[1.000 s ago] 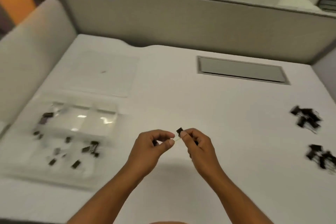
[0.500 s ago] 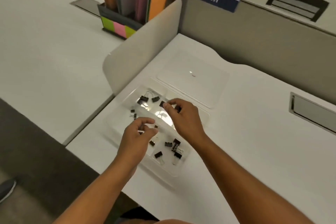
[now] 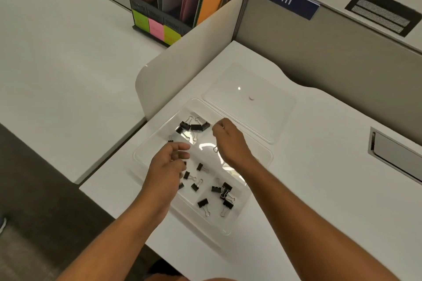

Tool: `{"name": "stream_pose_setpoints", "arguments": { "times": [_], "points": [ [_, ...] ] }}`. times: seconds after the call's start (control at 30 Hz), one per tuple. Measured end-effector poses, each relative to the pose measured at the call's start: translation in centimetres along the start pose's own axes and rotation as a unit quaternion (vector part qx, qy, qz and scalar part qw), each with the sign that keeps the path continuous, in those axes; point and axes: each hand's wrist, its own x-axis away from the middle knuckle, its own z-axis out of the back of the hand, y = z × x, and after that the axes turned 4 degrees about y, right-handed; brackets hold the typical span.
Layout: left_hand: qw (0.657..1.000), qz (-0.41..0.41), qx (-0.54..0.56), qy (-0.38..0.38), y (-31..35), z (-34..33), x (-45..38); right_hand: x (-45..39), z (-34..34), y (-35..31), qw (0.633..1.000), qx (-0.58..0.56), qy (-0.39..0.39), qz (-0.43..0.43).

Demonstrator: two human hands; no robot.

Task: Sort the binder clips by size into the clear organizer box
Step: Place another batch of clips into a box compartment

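Observation:
The clear organizer box [image 3: 262, 159] lies open on the white desk, with its lid [image 3: 269, 107] flat behind it. Black binder clips lie in its compartments: three or so large ones [image 3: 195, 127] at the far left, small ones [image 3: 199, 167] in the middle, and several medium ones [image 3: 225, 191] at the near end. My left hand [image 3: 167, 166] hovers over the box's left side, its fingers curled round a small dark clip that is mostly hidden. My right hand [image 3: 230, 141] is over the far middle, fingers curled, with a clip's wire loop showing under the palm.
A white divider panel [image 3: 189, 57] stands just left of the box. Beyond it on the neighbouring desk is a black file holder [image 3: 157, 20] with coloured folders and sticky notes. A grey partition [image 3: 319, 59] runs along the back. A cable hatch [image 3: 397, 155] is set into the desk at the right.
My view swung left from the loose clip piles to the box. Both hands moved from the desk's middle to over the box. A clip from my right fingertips now lies with the large ones.

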Motion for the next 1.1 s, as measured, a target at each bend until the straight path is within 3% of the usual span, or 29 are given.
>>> {"name": "stream_pose_setpoints", "arguments": {
  "times": [0.17,0.37,0.53,0.7,0.87,1.1],
  "points": [
    [0.987,-0.137,-0.079,0.025,1.6,-1.8,-4.7,3.5,0.0,0.7,0.999,-0.04,-0.011,-0.015],
    [0.934,-0.265,-0.227,0.076,2.7,-2.8,-10.3,4.7,0.8,1.8,0.997,-0.063,-0.017,-0.033],
    [0.921,-0.273,-0.245,0.131,1.6,-0.9,-8.2,3.0,1.9,0.7,0.996,-0.072,0.052,0.006],
    [0.93,-0.266,-0.223,0.122,-0.5,0.2,-4.3,-0.8,1.0,-1.8,0.994,-0.062,0.079,0.05],
    [0.935,-0.25,-0.234,0.097,-1.9,0.3,-1.9,-4.5,-1.8,-1.5,0.994,0.049,0.04,0.085],
    [0.929,-0.249,-0.25,0.112,-1.5,1.2,-1.7,-5.6,-4.3,1.6,0.978,0.152,0.074,0.119]
  ]
}}
